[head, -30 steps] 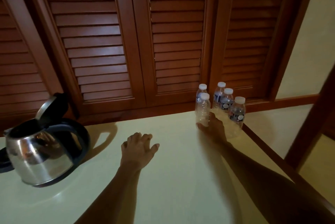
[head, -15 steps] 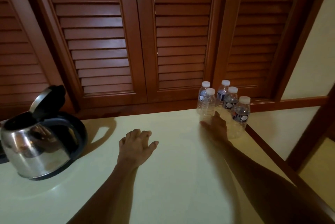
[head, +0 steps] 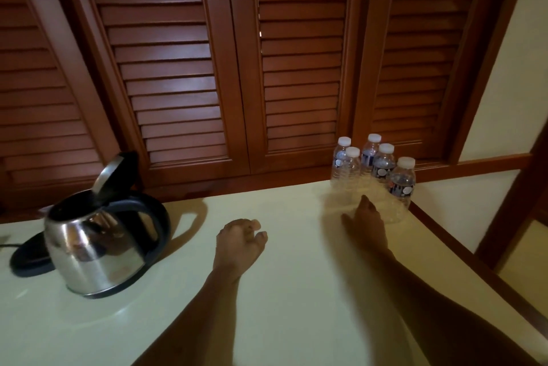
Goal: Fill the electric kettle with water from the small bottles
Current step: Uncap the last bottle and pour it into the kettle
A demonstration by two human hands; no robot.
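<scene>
Step in hand: fetching a first bottle. Your right hand [head: 366, 225] reaches toward the capped bottles [head: 373, 170] at the far right, fingers extended, gripping nothing. Your left hand [head: 237, 244] rests loosely curled and empty on the table [head: 296, 291]. The kettle [head: 95, 244] stands left, lid up. Next, judged: grasp the nearest bottle and uncap it.

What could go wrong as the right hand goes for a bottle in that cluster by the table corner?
1. The five bottles stand packed together; pulling one out may topple its neighbours.
2. The nearest-right bottle sits close to the table edge, so a nudge from the right hand might send it off.
3. The kettle stands off its base with the lid up; pouring one-handed could spill onto the base, since the left hand holds nothing.
</scene>
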